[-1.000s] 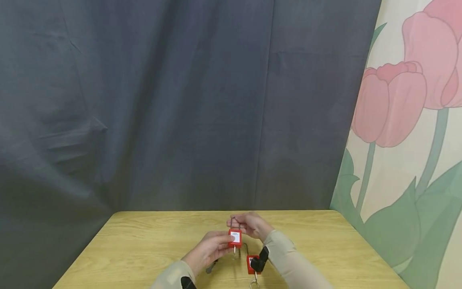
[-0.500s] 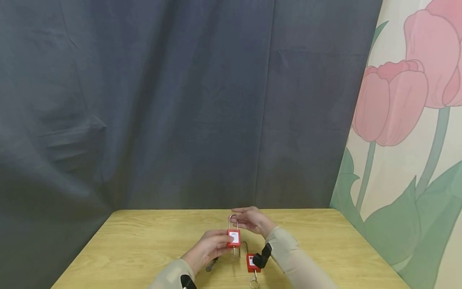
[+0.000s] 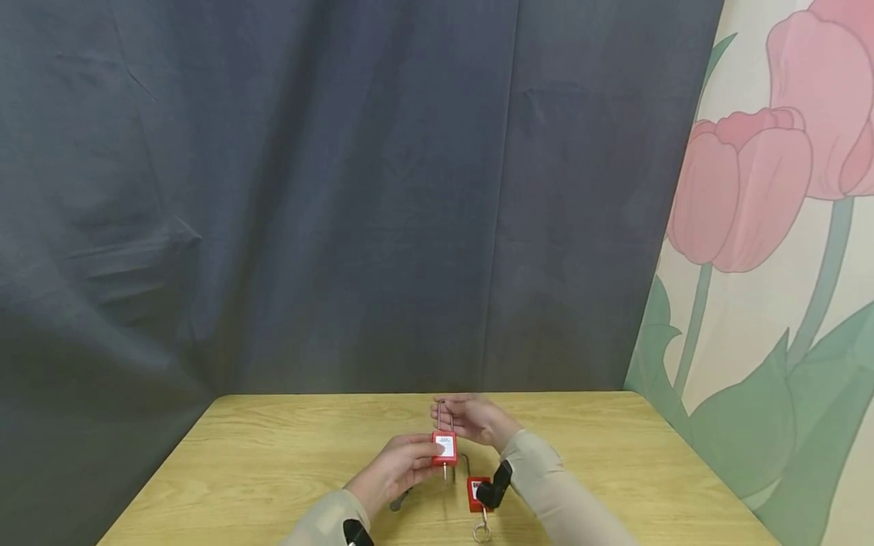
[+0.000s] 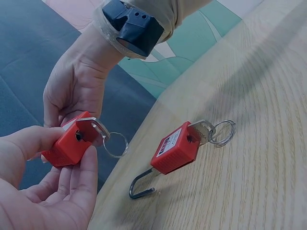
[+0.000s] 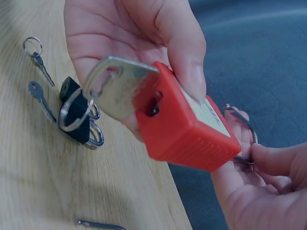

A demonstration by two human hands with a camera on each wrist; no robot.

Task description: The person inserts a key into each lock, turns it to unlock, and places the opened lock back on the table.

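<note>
My left hand [image 3: 403, 466] grips a red padlock [image 3: 445, 447] with a white label, thumb across the label and fingers behind. A silver key [image 4: 93, 125] sits in its keyway, and a split ring [image 4: 116, 145] hangs from the key. At the far end, my right hand [image 5: 268, 182] pinches the steel shackle [image 5: 244, 120] between thumb and fingers. One leg of that shackle ends free of the body; the other enters it. Below on the table lies a second red padlock [image 4: 173, 149], its shackle [image 4: 136, 186] swung open and a key with rings in it.
Two black padlocks [image 5: 76, 117] lie on the wooden table [image 3: 273, 470] left of the hands, beside a loose key [image 5: 41, 99] and another key [image 5: 41, 66] on a ring. A dark curtain [image 3: 369, 227] hangs behind; a painted wall [image 3: 751, 341] stands right.
Half a second ago the right fingers were behind the shackle, apart from a grip; now they hold it. The padlock has shifted slightly right. The second red padlock has stayed in place.
</note>
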